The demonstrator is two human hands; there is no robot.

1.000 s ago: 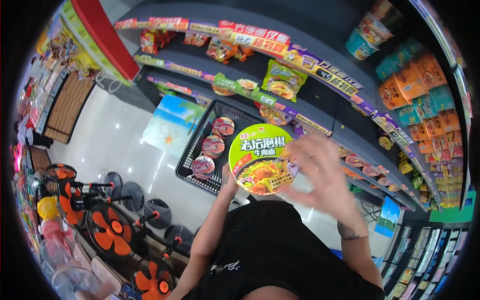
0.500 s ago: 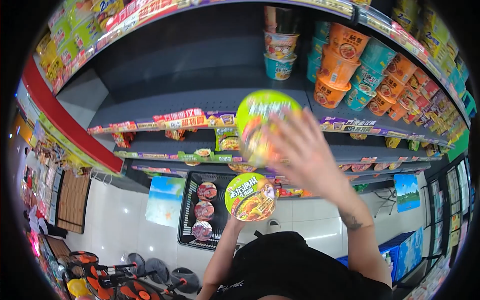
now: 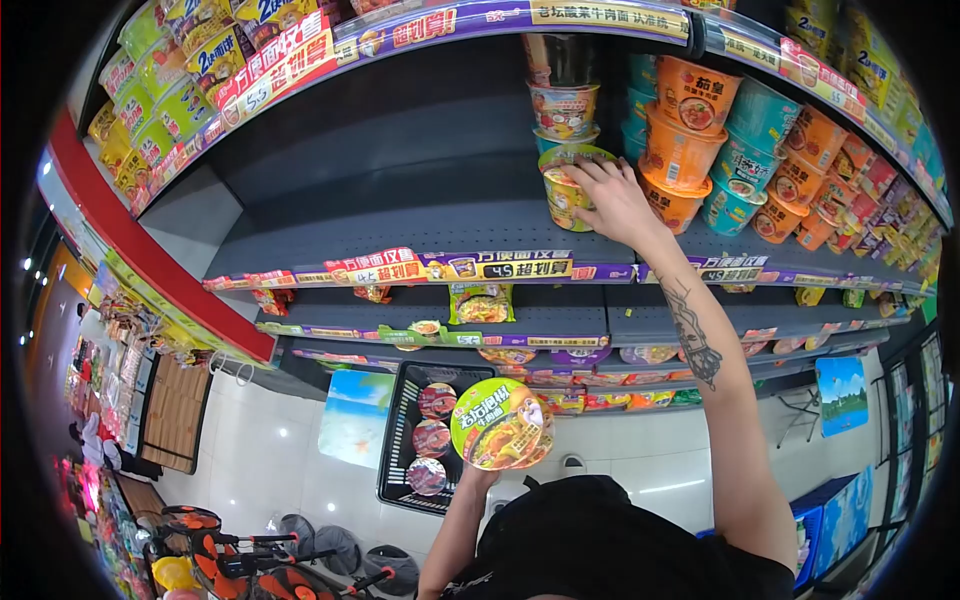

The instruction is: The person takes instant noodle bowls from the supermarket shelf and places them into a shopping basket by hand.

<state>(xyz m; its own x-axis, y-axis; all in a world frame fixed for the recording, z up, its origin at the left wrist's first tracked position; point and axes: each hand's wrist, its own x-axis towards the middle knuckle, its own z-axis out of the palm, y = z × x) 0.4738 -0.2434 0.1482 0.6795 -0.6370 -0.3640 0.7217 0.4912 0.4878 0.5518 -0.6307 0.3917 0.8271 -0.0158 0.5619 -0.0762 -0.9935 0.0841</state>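
Note:
My left hand [image 3: 479,477] supports a green-lidded instant noodle cup [image 3: 500,424] from below, low in front of me; most of its fingers are hidden under the cup. My right hand [image 3: 614,200] reaches onto the upper shelf, fingers curled over the lid of another green-and-yellow noodle cup [image 3: 566,200]. That cup stands upright near the shelf front, before a stack of cups [image 3: 563,108]. Orange noodle cups [image 3: 683,150] are piled just right of my right hand.
A black basket [image 3: 385,470] holding several noodle cups stands on the floor left of my left hand. Price strips [image 3: 430,268] run along the shelf edge. Teal cups [image 3: 735,205] stand right of the orange ones. A red shelf end panel [image 3: 150,240] is at left.
My right hand has carried its noodle cup up and forward from in front of the shelf onto the shelf surface. The left hand keeps its cup low in front of me.

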